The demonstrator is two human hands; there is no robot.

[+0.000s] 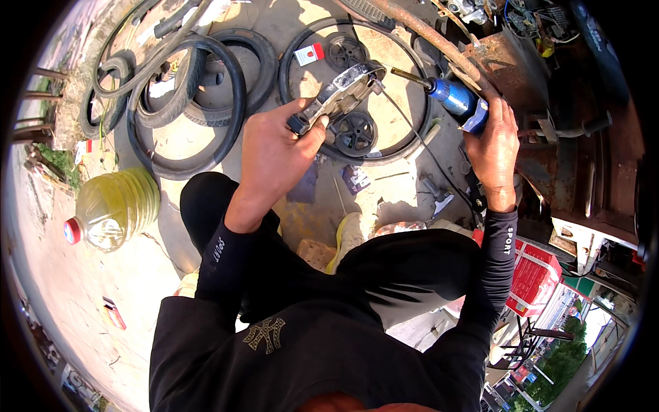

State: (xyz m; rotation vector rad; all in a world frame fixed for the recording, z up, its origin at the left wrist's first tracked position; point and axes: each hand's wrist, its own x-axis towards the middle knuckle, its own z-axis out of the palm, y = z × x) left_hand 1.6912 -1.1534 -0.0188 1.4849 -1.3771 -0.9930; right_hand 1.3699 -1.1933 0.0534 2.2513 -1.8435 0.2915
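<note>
A metal part (343, 90) is gripped by the left hand (271, 147), its thumb and fingers closed around the lower end, where a black block is seen beside the fingers; the part is held tilted in the air above the ground (137, 275), its far end raised toward the upper right. A blue tool (449, 96) is grasped by the right hand (494, 141), its fingers wrapped about the rear end. The tool's thin, brass-coloured tip is pointed at the far end of the part and is seen just beside it; whether the two are touching cannot be told. From near that same end a black cable (425, 145) is trailed down to the right. Beneath the part, two black spoked wheels (355, 134) are ringed by a tyre (284, 75), and a red-and-white card (309, 54) is seen within the same ring. More tyres (238, 110) are heaped to the left. A jug (117, 206) of yellowish liquid, red-capped, is laid on its side near them. At the right, a rusty pipe (446, 48) is slanted beyond the tool, and a red box (535, 281) is placed beside the right sleeve (491, 268).
</note>
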